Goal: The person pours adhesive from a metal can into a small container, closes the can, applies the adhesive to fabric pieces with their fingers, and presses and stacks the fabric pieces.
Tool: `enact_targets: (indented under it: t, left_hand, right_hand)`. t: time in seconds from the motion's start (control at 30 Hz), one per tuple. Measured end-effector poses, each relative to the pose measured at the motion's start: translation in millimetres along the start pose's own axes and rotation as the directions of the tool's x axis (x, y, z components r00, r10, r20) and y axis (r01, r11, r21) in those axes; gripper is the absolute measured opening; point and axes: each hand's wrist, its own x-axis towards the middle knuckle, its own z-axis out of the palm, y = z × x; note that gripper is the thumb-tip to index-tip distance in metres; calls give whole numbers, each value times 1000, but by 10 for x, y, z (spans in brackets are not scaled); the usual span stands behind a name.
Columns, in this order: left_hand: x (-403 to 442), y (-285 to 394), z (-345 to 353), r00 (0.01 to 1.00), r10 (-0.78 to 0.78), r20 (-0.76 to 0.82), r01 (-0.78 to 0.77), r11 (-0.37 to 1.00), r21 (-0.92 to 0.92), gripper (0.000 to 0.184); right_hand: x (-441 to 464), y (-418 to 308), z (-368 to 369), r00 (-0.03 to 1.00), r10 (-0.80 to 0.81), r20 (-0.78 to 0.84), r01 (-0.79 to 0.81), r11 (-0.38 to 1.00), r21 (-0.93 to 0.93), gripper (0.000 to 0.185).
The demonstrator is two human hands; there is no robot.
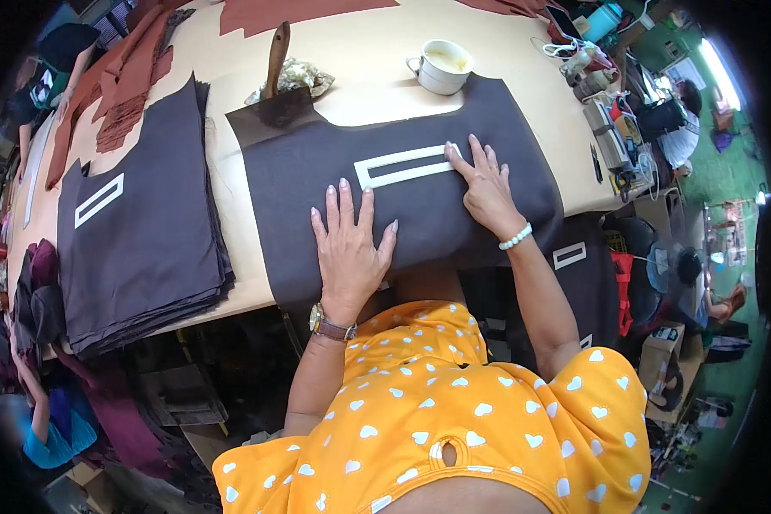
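Clock positions were read from the white frame (411,175), with 12 o'clock directly away from you. The fingers of your right hand (491,193) were straight and fanned apart, gripping nothing; one fingertip rested on the frame's 3 o'clock end. Your left hand (349,253), at 7 o'clock, lay palm down with fingers and thumb spread and closed around nothing, the fingertips just short of the frame's near left corner. A pale beaded bracelet (516,237) circled your right wrist, a strapped watch (317,319) your left. The frame itself, a narrow rectangular outline, lay slightly tilted on a dark cloth panel (428,218), its 3 o'clock end farther from you than the other. The panel was spread over a pale table (360,56) beneath both your hands. Just past 12 o'clock, beside the panel's far edge, stood a white cup (441,79) with yellowish contents. At 10 o'clock a wooden handle (277,56) rose near the panel's far left corner, next to a crumpled bundle (307,77). At 9 o'clock lay a stack of dark panels (150,223), its top sheet bearing a similar white outline (100,200). Beyond it, towards 10 o'clock, were rust-coloured pieces (133,107). At 4 o'clock, below the table edge, another dark sheet showed a small pale rectangle (570,262)
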Motion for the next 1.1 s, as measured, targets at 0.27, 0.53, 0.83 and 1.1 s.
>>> enact_targets:
  t: [0.27, 0.53, 0.83, 1.1]
  left_hand:
    - [4, 4, 12, 1000, 4, -7, -4, 1000, 13, 55]
    - [-12, -37, 4, 1000, 21, 7, -21, 1000, -3, 57]
    - [-160, -544, -300, 991, -123, -61, 127, 989, 69, 55]
    - [-200, -661, -282, 986, -106, -132, 116, 991, 70, 51]
  right_hand:
    - [-38, -77, 20, 987, -117, -110, 38, 837, -547, 46]
    - [60, -89, 38, 997, -52, -64, 0, 769, -639, 46]
    - [88, -6, -59, 990, -85, 109, 137, 718, -683, 58]
    - [54, -163, 0, 982, -162, 92, 183, 734, -654, 57]
